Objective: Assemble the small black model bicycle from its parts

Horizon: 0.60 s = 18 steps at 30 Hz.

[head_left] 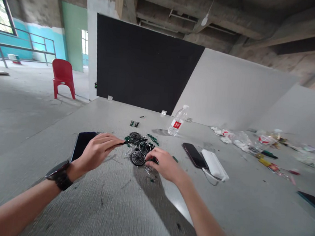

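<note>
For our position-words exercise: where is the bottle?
In the head view, the bottle stands right of centre, beyond the black phone and near the upright panel.

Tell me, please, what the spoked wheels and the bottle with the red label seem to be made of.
The spoked wheels are perhaps plastic, mostly even black; one has a silvery shine, possibly metal. The bottle is probably glossy plastic: see-through walls, bright highlights.

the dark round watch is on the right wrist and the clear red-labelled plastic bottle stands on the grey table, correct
Wrong wrist: the head view shows the dark round watch on the wrist of the left hand. The clear red-labelled plastic bottle does stand on the grey table.
</note>
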### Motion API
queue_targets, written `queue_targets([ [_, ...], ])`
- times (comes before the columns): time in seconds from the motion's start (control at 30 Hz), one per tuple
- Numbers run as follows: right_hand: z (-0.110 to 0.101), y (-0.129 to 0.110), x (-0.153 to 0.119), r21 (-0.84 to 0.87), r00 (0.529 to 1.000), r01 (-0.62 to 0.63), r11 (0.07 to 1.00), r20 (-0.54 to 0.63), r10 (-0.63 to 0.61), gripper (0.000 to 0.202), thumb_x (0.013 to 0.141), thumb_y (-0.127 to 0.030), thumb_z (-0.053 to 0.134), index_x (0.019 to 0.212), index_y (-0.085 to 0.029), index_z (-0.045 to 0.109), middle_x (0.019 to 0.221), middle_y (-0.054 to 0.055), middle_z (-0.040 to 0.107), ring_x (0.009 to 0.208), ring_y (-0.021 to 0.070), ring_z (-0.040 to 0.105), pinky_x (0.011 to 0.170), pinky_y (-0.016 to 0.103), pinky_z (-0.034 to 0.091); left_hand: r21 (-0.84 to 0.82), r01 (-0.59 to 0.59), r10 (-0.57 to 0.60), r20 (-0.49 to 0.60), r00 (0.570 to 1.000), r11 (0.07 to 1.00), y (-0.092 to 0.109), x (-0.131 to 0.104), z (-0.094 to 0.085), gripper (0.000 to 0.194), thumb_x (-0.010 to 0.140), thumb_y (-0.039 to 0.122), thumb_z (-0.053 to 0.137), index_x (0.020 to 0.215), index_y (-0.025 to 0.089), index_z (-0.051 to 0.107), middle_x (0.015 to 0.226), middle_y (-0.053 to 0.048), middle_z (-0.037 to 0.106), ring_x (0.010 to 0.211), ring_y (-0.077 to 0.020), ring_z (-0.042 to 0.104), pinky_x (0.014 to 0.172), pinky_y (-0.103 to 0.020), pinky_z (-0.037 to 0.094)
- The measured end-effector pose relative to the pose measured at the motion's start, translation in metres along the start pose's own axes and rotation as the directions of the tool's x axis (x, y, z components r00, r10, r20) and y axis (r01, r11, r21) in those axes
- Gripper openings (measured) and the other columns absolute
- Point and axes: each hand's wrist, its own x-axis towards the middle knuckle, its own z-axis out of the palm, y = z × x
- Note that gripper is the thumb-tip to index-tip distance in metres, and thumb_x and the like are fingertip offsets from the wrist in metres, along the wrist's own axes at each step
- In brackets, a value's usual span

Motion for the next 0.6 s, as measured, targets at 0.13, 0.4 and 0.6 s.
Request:
queue_targets([
  [0.13,-0.001,0.003,0.003,-0.039,0.999,-0.015,0.999,0.051,0.017,0.011,0.087,-0.019,0.063,0.089,-0.026,0.071,0.097,0.004,0.063,0.094,0.0214,0.058,0.078,0.033,0.042,-0.001,0.084,-0.084,-0.024,0.996,0.996,0.001,0.001,0.002,0.02,0.096,0.023,0.057,0.113,0.022,0.068,0.098,-0.005,0.074,0.089,-0.0194,0.066,0.081,-0.035,0.052],
  [0.4,-0.002,0.015,-0.002,-0.072,0.991,-0.053,0.996,0.116,0.062,0.002,0.082,-0.024,0.071,0.082,-0.026,0.071,0.093,0.004,0.06,0.093,0.0229,0.057,0.073,0.032,0.04,-0.012,0.086,-0.086,0.006,0.996,0.996,0.001,-0.002,0.006,0.02,0.096,0.024,0.057,0.113,0.022,0.068,0.099,-0.006,0.073,0.092,-0.0198,0.065,0.081,-0.034,0.052],
  [0.6,-0.001,0.015,-0.005,-0.081,0.988,-0.089,0.993,0.116,0.098,0.002,0.082,-0.026,0.07,0.081,-0.025,0.069,0.09,0.004,0.058,0.086,0.0204,0.057,0.069,0.03,0.039,-0.014,0.077,-0.077,0.012,0.997,0.997,-0.002,-0.006,0.009,0.021,0.096,0.024,0.057,0.114,0.022,0.067,0.098,-0.006,0.073,0.091,-0.0202,0.064,0.081,-0.034,0.052],
])
